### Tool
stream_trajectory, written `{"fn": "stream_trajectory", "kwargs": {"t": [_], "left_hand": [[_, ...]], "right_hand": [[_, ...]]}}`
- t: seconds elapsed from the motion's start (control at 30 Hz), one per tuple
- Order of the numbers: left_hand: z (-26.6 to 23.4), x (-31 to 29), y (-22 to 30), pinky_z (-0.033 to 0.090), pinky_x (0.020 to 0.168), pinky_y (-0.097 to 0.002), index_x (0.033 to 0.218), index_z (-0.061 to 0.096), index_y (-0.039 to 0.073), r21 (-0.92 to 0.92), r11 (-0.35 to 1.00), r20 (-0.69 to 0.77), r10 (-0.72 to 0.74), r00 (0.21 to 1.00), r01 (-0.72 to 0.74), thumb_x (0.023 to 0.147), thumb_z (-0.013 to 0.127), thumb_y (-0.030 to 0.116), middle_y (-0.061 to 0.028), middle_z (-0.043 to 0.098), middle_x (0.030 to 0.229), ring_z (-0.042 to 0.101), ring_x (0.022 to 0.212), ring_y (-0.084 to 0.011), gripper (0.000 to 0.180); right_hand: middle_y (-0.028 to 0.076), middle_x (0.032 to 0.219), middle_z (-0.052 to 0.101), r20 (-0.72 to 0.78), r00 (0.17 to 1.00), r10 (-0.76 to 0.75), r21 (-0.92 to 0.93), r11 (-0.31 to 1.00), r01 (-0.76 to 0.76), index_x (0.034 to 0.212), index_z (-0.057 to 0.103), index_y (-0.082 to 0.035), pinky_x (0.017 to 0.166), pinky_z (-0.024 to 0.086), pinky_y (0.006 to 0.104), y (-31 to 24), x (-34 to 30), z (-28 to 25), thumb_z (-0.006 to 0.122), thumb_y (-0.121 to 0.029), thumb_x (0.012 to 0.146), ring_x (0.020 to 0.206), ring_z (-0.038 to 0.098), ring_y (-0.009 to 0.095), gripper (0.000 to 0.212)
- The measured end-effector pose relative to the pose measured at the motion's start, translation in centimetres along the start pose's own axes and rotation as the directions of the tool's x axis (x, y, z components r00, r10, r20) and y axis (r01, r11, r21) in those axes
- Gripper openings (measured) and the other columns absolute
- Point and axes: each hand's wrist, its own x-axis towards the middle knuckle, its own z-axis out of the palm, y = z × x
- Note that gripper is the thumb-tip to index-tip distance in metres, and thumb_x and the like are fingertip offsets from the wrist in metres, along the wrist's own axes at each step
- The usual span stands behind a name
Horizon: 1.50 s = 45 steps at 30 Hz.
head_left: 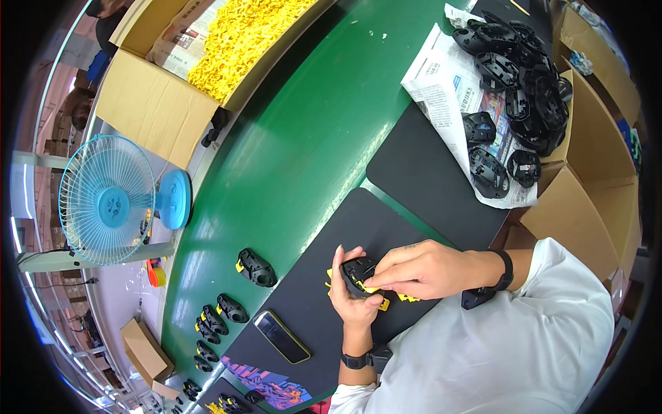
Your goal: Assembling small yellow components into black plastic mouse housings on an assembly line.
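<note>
My left hand (350,303) is closed around a black computer mouse shell (357,268), tilted above a dark desk mat (365,207). The fingertips of my right hand (433,270) are pinched together at the shell's lower edge. A small yellow part (372,286) shows at those fingertips, against the shell. Loose yellow pieces (408,298) lie on the mat just beneath my hands, partly hidden by them. To the left of the mat, another mouse shell (256,268) with a yellow part on it rests on the green table (276,159).
More shells with yellow parts (212,319) line the table's left. A phone (281,337) lies on the mat. Black shells (531,103) are heaped on newspaper (441,90) beside an open carton (586,207). A carton (155,103) holds many yellow pieces (241,41). A blue fan (114,203) stands far left.
</note>
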Motion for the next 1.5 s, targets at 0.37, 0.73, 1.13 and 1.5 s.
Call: {"fn": "stream_trajectory", "kwargs": {"t": [0.37,0.73,1.13,1.5], "left_hand": [[-0.4,0.5,1.3,0.054,0.09,-0.0389,0.142,0.04,-0.003,0.01,0.998,-0.052,0.064,0.997,-0.064,0.06,0.084,0.062,-0.0207,0.062,0.121,0.065,0.107,-0.0294,0.114],[0.0,0.9,-0.4,0.048,0.1,-0.0474,0.138,0.039,-0.002,0.211,0.874,-0.036,0.454,0.89,-0.437,0.088,0.069,0.038,-0.0215,0.056,0.124,0.059,0.113,-0.0347,0.07],[0.0,7.4,-1.0,0.051,0.09,-0.0358,0.145,0.037,-0.003,-0.018,0.994,0.229,-0.098,0.968,0.105,0.079,0.074,0.056,-0.0196,0.059,0.125,0.064,0.106,-0.0275,0.095],[-14.1,14.0,-8.5,0.045,0.099,-0.0374,0.13,0.052,-0.003,0.11,0.963,-0.263,-0.212,0.941,0.248,0.104,0.042,0.037,-0.0156,0.058,0.124,0.058,0.111,-0.0263,0.049]], "right_hand": [[0.006,0.105,0.059,0.094,0.985,-0.143,-0.218,0.963,0.16,0.123,0.065,-0.014,0.075,0.055,0.0329,-1.3,0.7,-0.2,0.063,-0.009,0.089,0.09,0.063,0.023,0.034],[0.012,0.11,0.059,0.065,0.969,-0.237,-0.3,0.922,0.245,0.127,0.06,-0.006,0.081,0.054,0.0365,-2.0,-0.7,-0.6,0.059,-0.001,0.084,0.098,0.062,0.028,0.044],[0.013,0.127,0.062,-0.025,1.0,-0.019,-0.284,0.959,0.012,0.126,0.06,-0.004,0.095,0.051,0.0385,1.6,-1.9,-5.4,0.065,-0.01,0.086,0.109,0.063,0.03,0.041],[0.021,0.129,0.055,-0.589,0.773,0.234,-0.682,0.37,-0.631,0.131,0.055,-0.008,0.091,0.051,0.0424,5.2,-6.1,-15.8,0.073,-0.029,0.081,0.113,0.057,0.037,0.057]]}}
